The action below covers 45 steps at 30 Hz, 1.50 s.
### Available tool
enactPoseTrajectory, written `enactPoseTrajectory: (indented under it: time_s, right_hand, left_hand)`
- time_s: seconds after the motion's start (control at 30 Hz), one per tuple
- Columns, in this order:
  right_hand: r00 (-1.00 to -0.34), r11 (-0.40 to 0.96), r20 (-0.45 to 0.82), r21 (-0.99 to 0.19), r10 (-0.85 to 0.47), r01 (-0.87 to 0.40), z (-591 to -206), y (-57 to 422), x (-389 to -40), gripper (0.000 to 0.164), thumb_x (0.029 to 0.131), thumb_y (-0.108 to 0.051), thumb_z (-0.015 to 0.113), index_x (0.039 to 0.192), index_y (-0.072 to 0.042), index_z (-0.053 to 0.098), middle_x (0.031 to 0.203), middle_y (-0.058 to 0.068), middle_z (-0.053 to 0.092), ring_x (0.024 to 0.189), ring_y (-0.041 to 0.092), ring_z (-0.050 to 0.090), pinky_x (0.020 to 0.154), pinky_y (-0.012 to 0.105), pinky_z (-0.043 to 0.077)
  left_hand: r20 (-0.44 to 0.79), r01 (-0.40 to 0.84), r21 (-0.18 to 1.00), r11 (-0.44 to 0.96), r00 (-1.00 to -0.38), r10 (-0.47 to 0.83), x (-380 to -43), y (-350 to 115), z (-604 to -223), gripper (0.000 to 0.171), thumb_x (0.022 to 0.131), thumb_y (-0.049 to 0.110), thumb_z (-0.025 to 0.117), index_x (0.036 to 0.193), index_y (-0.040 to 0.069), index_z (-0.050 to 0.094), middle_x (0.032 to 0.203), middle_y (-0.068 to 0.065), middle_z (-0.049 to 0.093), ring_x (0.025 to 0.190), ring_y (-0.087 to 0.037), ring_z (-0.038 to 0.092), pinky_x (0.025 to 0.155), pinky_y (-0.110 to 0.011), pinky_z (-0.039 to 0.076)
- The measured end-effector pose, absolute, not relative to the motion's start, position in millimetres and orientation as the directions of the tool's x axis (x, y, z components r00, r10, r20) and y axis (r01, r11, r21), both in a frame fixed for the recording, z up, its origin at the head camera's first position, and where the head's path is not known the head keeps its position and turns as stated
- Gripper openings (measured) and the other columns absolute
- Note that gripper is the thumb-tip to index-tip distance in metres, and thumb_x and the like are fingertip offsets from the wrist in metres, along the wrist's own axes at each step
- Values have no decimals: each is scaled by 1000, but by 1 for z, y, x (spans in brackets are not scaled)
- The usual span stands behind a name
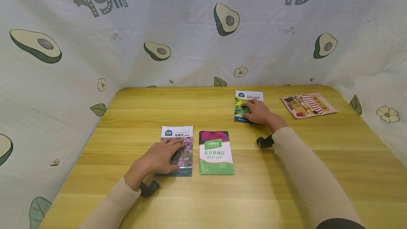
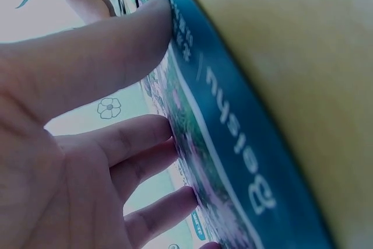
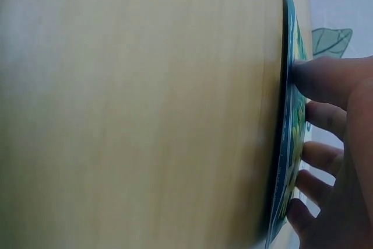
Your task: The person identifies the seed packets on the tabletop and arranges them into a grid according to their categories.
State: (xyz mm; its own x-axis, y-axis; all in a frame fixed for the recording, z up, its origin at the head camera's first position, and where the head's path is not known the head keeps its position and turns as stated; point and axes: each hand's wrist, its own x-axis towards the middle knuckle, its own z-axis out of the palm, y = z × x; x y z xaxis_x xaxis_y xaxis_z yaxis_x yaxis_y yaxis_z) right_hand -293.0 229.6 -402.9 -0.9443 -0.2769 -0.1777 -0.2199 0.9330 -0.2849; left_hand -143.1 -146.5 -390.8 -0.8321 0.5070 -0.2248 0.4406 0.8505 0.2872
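Observation:
My left hand [image 1: 163,155] rests on a seed packet with pink flowers [image 1: 188,151], its fingers spread over the front. In the left wrist view, the thumb and fingertips touch that packet's [image 2: 233,138] face near its blue bottom band. Farther back, my right hand [image 1: 259,111] lies on a seed packet with yellow flowers [image 1: 239,109]. In the right wrist view, the fingertips press on this packet [image 3: 284,150], which lies almost flat on the wood. Between the hands is a green and white Impatiens packet [image 1: 216,156], touched by neither.
A pink packet with a striped awning picture [image 1: 308,105] lies tilted at the back right of the wooden table [image 1: 197,204]. An avocado-print cloth [image 1: 190,17] hangs behind and at both sides. A black wrist camera mount [image 1: 265,142] sits under the right wrist.

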Motion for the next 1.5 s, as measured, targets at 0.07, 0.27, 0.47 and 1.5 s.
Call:
enactPoseTrajectory:
  time_s: [0.07,0.27,0.47,1.5]
  right_hand:
    - [-943,932,-176,-283,-283,-227,-403,228,-294,60,98,-31,51,151,-5,38,155,28,27,140,52,28,116,67,26]
    - [-939,929,-179,-285,-294,-237,-405,225,-296,61,98,-31,51,152,-5,37,156,28,26,141,52,27,117,66,26]
    - [-937,927,-177,-284,-302,-245,-405,220,-296,61,99,-31,51,152,-4,36,157,29,26,141,52,27,118,66,25]
    - [-926,920,-201,-301,-320,-253,-406,200,-301,64,96,-30,52,154,-8,35,158,25,25,141,48,28,118,64,25]
  left_hand:
    - [-223,441,286,851,-833,507,-143,-147,-391,75,82,36,78,147,15,48,158,-3,40,144,-33,37,112,-59,37]
    - [-220,442,288,850,-833,507,-143,-148,-391,75,82,36,78,147,15,48,158,-3,40,144,-34,37,112,-59,37]
    - [-219,444,291,848,-831,511,-143,-149,-392,75,83,36,78,148,15,46,159,-2,39,146,-34,36,114,-59,35]
    - [-217,446,275,852,-834,507,-142,-146,-392,76,83,35,78,148,14,47,158,-3,41,143,-33,38,112,-59,38]
